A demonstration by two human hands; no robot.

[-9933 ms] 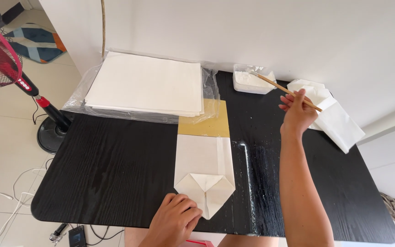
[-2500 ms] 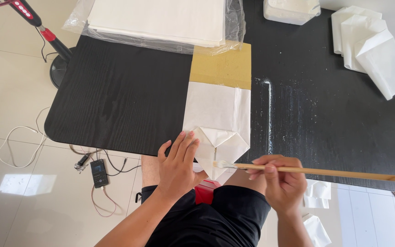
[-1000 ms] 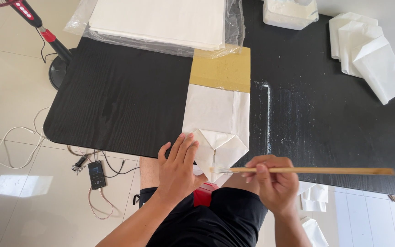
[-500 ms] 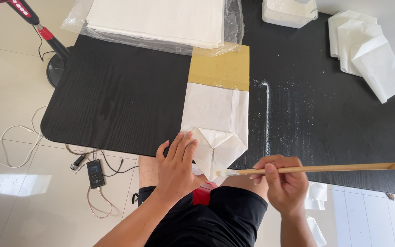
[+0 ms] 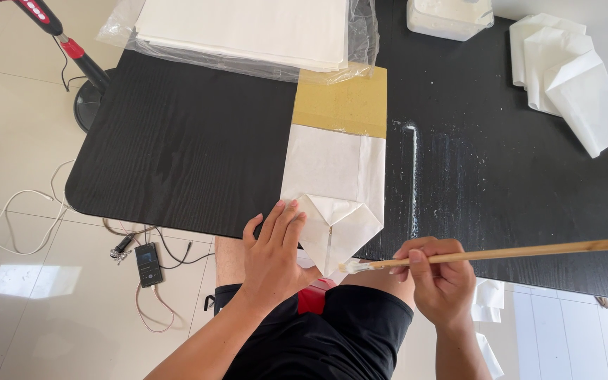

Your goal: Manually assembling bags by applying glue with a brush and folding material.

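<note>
A white paper bag [image 5: 332,176] lies flat over a tan cardboard strip [image 5: 343,102] on the black table [image 5: 191,155], its folded pointed bottom hanging past the near edge. My left hand [image 5: 274,253] presses flat on the left side of that fold, fingers spread. My right hand [image 5: 439,278] grips a long wooden stick brush [image 5: 501,253], held nearly level. Its white, paste-wet tip touches the lower right edge of the fold.
A stack of white sheets in clear plastic [image 5: 248,32] lies at the far edge. A white tub [image 5: 448,15] and a pile of folded white bags [image 5: 575,88] sit far right. White paste smears [image 5: 413,176] streak the table. A fan stand [image 5: 72,56], cables and a phone [image 5: 148,264] are on the floor.
The brush tip has stayed at the bag's bottom fold, shifting slightly along its edge. My left hand keeps pressing the fold. Ten seconds ago my right hand was reaching toward the tub.
</note>
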